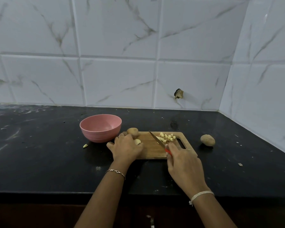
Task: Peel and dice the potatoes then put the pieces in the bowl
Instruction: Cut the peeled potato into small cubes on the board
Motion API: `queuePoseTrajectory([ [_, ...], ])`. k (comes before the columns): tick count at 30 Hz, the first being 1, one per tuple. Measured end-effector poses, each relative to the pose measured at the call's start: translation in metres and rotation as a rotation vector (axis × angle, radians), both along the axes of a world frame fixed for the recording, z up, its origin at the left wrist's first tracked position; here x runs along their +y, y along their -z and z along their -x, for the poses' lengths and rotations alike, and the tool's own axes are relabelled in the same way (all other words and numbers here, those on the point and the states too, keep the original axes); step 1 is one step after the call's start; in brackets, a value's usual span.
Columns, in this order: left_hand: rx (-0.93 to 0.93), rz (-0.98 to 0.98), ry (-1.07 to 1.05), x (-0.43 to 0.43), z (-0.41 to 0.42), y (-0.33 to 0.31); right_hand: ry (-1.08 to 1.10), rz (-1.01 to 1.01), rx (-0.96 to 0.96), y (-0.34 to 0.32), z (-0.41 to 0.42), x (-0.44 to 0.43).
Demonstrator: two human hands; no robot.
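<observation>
Dice (167,137) lie on the board (152,149); bowl (100,128) empty. My left hand (126,148) holds a peeled piece (137,141), my right hand (183,160) grips the knife (156,139). Two potatoes (133,131) (207,140) are unpeeled.

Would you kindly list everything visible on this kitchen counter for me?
bowl: one, pink, left of the board
cutting board: one, wooden, mid-counter
diced potato pieces: small pile, pale yellow, board's far right
first unpeeled potato: one, brown, board's far left corner
second unpeeled potato: one, brown, counter right of board
peeled potato piece: one, pale, under left hand
knife: one, red handle, blade beside the dice
scrap: one, pale, near the bowl
counter: one, black
left hand: holds the peeled piece
right hand: grips the knife
</observation>
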State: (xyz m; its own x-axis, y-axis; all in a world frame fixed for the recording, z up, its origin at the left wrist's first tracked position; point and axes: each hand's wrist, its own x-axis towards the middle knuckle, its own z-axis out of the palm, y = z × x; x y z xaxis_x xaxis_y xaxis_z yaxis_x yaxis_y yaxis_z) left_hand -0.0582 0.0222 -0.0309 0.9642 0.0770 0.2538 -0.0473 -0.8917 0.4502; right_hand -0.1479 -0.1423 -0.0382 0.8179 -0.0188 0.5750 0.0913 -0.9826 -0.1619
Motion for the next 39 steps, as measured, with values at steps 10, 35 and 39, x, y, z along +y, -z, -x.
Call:
queuePoseTrajectory([
  [10, -0.135, -0.041, 0.201, -0.009, -0.005, 0.007, 0.001, -0.003, 0.049, -0.001, 0.005, 0.001],
  [35, -0.048, 0.083, 0.242, -0.004, -0.011, 0.004, -0.090, 0.141, 0.276, -0.025, 0.006, 0.027],
  [39, -0.027, 0.128, 0.258, -0.002, -0.014, 0.005, -0.096, 0.144, 0.277, -0.027, -0.001, 0.031],
])
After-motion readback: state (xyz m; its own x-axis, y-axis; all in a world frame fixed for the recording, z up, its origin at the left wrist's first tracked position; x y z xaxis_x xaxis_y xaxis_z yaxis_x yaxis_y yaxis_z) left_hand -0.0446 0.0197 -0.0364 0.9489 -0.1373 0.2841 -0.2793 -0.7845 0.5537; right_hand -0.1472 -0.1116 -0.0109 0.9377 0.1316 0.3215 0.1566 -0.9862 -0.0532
